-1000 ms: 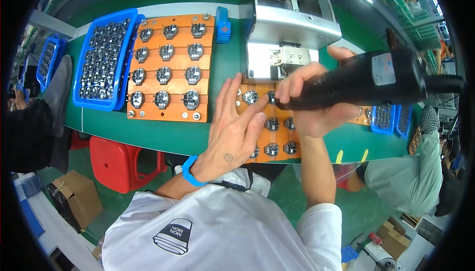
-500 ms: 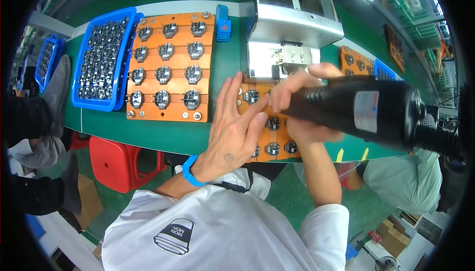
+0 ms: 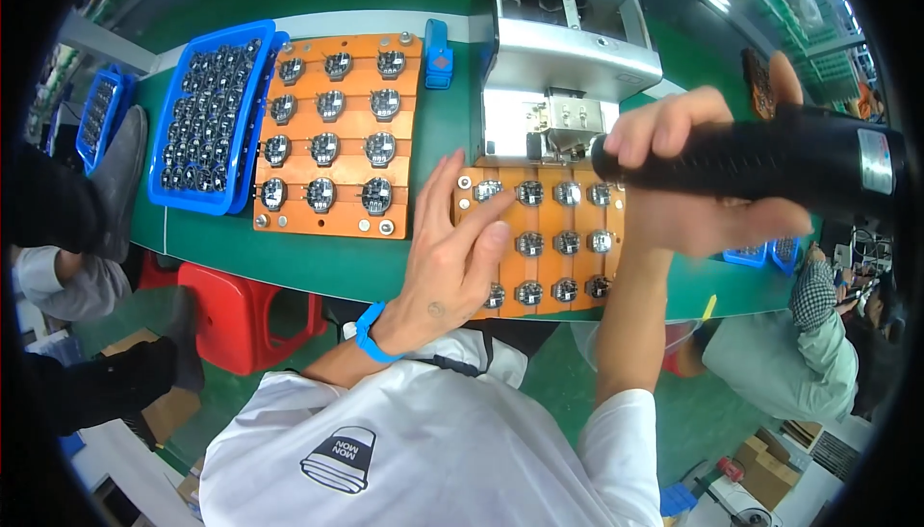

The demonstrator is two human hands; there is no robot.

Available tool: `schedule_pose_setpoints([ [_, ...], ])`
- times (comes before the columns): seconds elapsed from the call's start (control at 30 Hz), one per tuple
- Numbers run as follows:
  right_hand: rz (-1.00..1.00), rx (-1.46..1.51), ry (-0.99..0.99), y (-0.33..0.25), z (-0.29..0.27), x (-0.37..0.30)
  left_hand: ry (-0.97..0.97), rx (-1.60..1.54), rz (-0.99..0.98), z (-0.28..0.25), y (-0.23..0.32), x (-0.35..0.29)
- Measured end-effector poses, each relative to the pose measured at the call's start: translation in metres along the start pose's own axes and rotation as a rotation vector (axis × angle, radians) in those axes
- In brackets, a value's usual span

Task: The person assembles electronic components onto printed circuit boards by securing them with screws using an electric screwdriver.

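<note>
My right hand [image 3: 688,214] is wrapped around a black electric screwdriver [image 3: 760,156], held nearly level above the right side of an orange fixture board [image 3: 549,219]. The screwdriver's front end points left, close to the metal machine's front; its bit cannot be made out. Rows of small round circuit-board parts [image 3: 529,243] sit in the board. My left hand [image 3: 448,262] lies with fingers outstretched over the board's left edge, its index fingertip beside a round part in the top row. It holds nothing. My right hand and the screwdriver hide the board's upper right corner.
A silver machine [image 3: 573,55] stands directly behind the board. To the left lie a second orange board [image 3: 306,128] with similar parts and a full blue tray [image 3: 188,202]. A blue strap-like object [image 3: 438,65] lies between. A red stool [image 3: 221,320] and other people flank the table.
My right hand and the screwdriver have moved right and slightly up, away from my left index finger. More round parts on the board now show. My left hand has stayed nearly in place.
</note>
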State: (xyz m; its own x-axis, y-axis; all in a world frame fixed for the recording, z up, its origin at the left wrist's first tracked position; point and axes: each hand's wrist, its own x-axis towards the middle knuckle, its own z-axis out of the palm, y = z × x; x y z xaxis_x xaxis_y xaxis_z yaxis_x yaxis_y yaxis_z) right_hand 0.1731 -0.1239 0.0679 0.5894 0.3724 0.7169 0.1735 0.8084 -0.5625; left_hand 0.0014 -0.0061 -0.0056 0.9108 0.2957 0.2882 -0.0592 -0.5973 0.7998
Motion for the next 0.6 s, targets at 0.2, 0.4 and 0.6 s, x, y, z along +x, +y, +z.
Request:
schedule_pose_setpoints([
  [0.2, -0.041, -0.087, 0.001, 0.003, -0.001, 0.003, 0.057, -0.085, -0.028, -0.001, 0.001, -0.003],
  [0.4, 0.033, -0.355, 0.105, 0.008, 0.006, -0.002, 0.068, -0.071, -0.022, -0.001, 0.001, -0.003],
  [0.6, 0.136, -0.623, 0.129, 0.009, 0.027, 0.005, 0.102, -0.17, -0.059, -0.001, 0.005, -0.005],
])
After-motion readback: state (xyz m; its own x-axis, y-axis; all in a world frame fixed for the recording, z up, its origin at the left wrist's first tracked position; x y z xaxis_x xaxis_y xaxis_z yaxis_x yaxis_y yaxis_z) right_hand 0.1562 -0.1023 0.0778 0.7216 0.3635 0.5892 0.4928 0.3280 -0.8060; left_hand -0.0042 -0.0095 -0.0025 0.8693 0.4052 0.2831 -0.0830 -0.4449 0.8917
